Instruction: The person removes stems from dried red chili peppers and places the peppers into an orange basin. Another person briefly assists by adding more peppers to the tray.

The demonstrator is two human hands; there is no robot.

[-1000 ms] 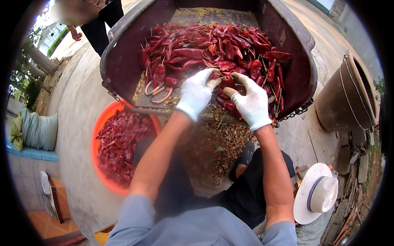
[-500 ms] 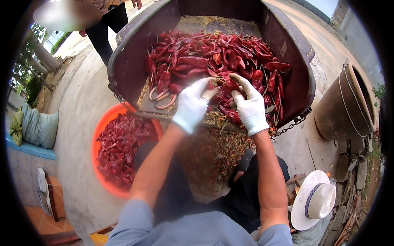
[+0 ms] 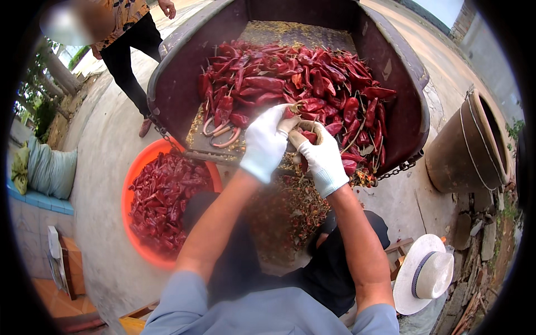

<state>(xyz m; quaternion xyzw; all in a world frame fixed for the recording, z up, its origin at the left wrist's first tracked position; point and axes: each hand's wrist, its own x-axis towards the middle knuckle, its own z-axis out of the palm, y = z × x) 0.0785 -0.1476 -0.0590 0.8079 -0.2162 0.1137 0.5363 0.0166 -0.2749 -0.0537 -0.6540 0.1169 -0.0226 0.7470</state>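
Observation:
My left hand (image 3: 266, 138), in a white work glove with soiled fingertips, is closed at the front of a heap of red chili peppers (image 3: 265, 84). Its thumb and fingers pinch a red chili pepper (image 3: 292, 111). Close beside it, almost touching, my right hand (image 3: 320, 157) in a matching glove curls round another chili pepper (image 3: 308, 135); red shows between its fingers. The heap lies in a dark maroon cart bed (image 3: 178, 92) in front of me. To the left below it, an orange tub (image 3: 130, 215) holds many more red peppers.
Chains (image 3: 399, 170) hang at the cart's front corners. Plant scraps (image 3: 296, 206) litter the ground between my legs. A large brown barrel (image 3: 460, 148) and a pale hat (image 3: 432, 273) are on the right. Another person (image 3: 131, 56) stands at the far left; a sack (image 3: 53, 167) sits beyond.
My right hand has moved left and toward me, closer to my left hand, and its fingers have closed. The other person has come further into view.

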